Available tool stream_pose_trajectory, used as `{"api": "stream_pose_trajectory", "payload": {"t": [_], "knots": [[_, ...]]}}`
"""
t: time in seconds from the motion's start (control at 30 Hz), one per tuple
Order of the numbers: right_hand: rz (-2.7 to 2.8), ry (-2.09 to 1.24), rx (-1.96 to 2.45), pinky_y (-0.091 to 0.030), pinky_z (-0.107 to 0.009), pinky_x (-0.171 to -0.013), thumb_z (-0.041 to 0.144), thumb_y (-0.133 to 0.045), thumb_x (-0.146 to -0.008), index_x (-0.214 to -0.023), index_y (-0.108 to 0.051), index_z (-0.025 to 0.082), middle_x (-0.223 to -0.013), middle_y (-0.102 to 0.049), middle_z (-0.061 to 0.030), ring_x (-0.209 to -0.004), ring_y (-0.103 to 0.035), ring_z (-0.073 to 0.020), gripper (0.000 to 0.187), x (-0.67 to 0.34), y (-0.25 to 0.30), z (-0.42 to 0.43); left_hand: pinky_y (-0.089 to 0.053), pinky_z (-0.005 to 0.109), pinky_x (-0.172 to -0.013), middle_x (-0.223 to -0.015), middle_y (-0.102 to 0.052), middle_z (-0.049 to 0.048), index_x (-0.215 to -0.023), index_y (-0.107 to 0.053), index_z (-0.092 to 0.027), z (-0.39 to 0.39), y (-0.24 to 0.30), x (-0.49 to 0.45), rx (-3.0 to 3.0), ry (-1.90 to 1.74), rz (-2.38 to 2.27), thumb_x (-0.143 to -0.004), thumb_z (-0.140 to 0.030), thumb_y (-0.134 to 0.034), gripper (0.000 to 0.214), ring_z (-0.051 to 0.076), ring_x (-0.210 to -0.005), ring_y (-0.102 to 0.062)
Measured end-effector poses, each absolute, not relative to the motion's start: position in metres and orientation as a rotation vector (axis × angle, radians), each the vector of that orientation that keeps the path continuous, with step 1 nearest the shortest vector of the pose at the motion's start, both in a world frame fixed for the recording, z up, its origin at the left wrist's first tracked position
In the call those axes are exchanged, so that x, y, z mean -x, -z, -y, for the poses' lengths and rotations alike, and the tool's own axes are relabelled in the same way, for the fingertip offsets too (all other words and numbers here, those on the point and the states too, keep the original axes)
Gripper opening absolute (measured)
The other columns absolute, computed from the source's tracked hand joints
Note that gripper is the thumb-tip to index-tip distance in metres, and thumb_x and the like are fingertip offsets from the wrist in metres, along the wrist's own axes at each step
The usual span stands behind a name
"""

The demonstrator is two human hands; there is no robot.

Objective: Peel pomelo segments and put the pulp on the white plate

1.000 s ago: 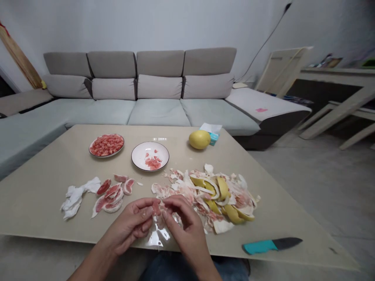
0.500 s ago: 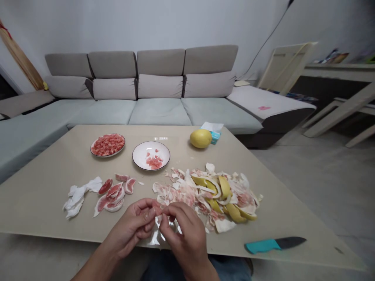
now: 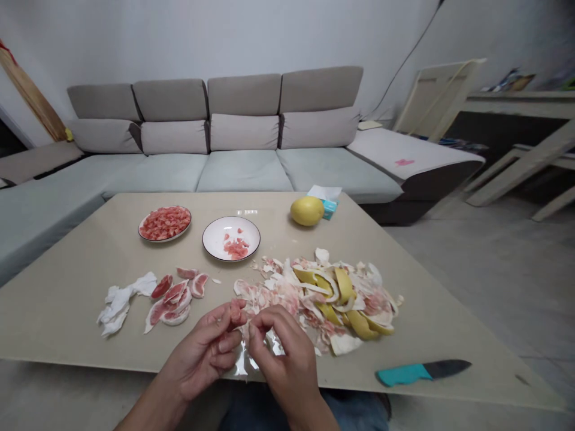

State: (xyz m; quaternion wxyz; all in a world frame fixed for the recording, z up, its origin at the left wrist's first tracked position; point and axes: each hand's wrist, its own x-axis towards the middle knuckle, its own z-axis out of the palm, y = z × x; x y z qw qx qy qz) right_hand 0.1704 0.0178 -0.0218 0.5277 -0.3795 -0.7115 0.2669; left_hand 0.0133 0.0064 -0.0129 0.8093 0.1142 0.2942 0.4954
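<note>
My left hand (image 3: pixel 204 347) is closed on a small piece of pink pomelo flesh (image 3: pixel 236 311), held between thumb and fingers. Close beside it, my right hand (image 3: pixel 287 359) pinches with thumb and forefinger; what lies in the pinch, if anything, is too small to make out. Several pomelo segments (image 3: pixel 176 302), partly in white skin, lie left of my hands. Beyond them a white plate (image 3: pixel 215 230) with a dark rim bears a few pink bits. Right of my hands spreads a heap of yellow rind and pale membrane (image 3: pixel 344 287).
A second plate (image 3: pixel 142 232), at the far left, is heaped with pink flesh. Crumpled tissue (image 3: pixel 117 305) lies on the left. A whole pomelo (image 3: pixel 307 211) stands by a tissue pack (image 3: pixel 330 208) at the back. A teal-handled knife (image 3: pixel 422 372) lies near the right front edge.
My hands have drawn slightly apart. The flesh piece now shows higher on my left fingers, turned upward, and my right fingers have come away from it.
</note>
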Motion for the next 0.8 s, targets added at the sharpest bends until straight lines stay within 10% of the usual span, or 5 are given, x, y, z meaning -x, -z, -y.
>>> {"api": "stream_pose_trajectory", "payload": {"t": [0.33, 0.8], "knots": [[1.626, -0.61, 0.941, -0.049, -0.029, -0.081, 0.01, -0.051, -0.09, -0.103, -0.065, 0.023, -0.096, -0.068, -0.0049, -0.092, -0.063, -0.0181, 0.024, -0.1735, 0.0184, -0.0201, -0.02, 0.008, -0.036, -0.079, -0.052, -0.0026, -0.082, -0.063, -0.012, -0.006, 0.0099, -0.0145, -0.24, -1.071, -0.606, -0.074, -0.024, -0.08, 0.022, -0.001, -0.049, -0.035], [1.625, -0.727, 0.853, -0.052, -0.026, -0.061, 0.01, -0.061, -0.084, -0.086, -0.071, 0.021, -0.078, -0.069, -0.0036, -0.07, -0.064, -0.0162, 0.015, -0.1708, 0.0126, -0.0172, -0.015, 0.012, -0.038, -0.075, -0.05, -0.0024, -0.077, -0.058, -0.015, -0.0054, 0.0157, -0.0195, -0.603, -1.16, -0.815, -0.072, -0.032, -0.081, 0.029, 0.001, -0.049, -0.034]]}}
